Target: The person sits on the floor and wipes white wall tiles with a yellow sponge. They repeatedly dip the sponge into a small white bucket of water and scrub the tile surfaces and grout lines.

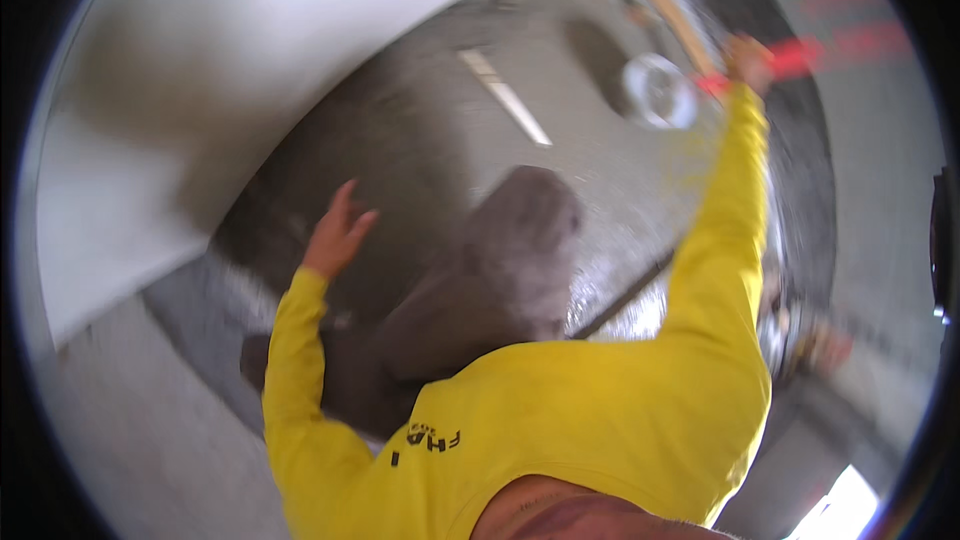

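My right hand (pixel 748 62) reaches far out to the upper right, its fingers closed and blurred by motion. A bright red, bar-like shape (pixel 795 58) shows on both sides of that fist; its kind is too smeared to tell. Beside the hand lies a long wooden strip (pixel 682 28), and just left of it stands a round white bucket (pixel 660 92). My left hand (pixel 338 230) hangs in the air at the left, fingers apart, holding nothing. It is over the dark grey floor (pixel 400 155), near the pale wall.
A pale flat strip (pixel 506 100) lies on the floor ahead of my bent knee (pixel 530 215). A white wall (pixel 260 30) rises at the left, and a grey wall (pixel 870 140) with faint red marks at the right. Blurred items (pixel 800 340) sit at the lower right.
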Tool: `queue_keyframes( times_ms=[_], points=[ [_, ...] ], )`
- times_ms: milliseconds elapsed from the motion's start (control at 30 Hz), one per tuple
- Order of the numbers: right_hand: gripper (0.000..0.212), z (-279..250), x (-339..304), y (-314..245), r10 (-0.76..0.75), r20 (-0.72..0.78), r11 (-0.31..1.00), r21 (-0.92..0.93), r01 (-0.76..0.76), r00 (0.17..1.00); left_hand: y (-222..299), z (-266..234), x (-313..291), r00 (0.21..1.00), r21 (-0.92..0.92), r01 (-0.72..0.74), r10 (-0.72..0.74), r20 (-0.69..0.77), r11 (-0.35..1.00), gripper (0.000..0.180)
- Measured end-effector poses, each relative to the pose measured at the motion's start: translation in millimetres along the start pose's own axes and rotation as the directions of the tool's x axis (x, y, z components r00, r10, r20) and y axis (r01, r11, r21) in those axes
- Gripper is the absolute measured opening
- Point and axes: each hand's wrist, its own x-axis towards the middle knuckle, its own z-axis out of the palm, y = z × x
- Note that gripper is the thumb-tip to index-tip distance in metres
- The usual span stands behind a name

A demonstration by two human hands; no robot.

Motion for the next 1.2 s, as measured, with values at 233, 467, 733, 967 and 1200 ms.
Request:
queue_keyframes(
  times_ms=[233, 467, 733, 967, 1200],
  points=[
    [0.047, -19.9, -75.7, -33.4, 0.267, 0.393, 0.936, 0.11, -0.333, 0.88, 34.0, -6.0, 21.9, 0.967, 0.059, -0.25, 0.245, 0.075, 0.966, 0.056],
    [0.036, 114.3, -297.5, -333.2, -0.28, 0.95, 0.838, 0.312, -0.448, 0.137, -26.5, 7.3, 57.1, 0.963, -0.659, -0.063, -0.127, -0.236, 0.749, 0.054],
    [0.037, 295.9, -483.7, -438.0, 0.125, 0.991, 0.361, -0.092, -0.928, -0.049, -41.9, -33.6, 37.9, 0.909, -0.912, -0.174, -0.296, -0.293, 0.37, 0.052],
    [0.042, 322.1, -509.4, -455.9, 0.074, 0.997, 0.814, -0.071, -0.577, -0.018, -51.6, -48.0, 0.8, 0.925, -0.92, -0.254, -0.203, -0.321, 0.299, 0.052],
    [0.041, 334.9, -514.2, -459.2, -0.092, 0.965, 0.979, 0.132, -0.152, 0.246, -54.0, -58.6, -16.9, 0.912, -0.922, -0.311, -0.201, -0.358, 0.229, 0.049]
  ],
)
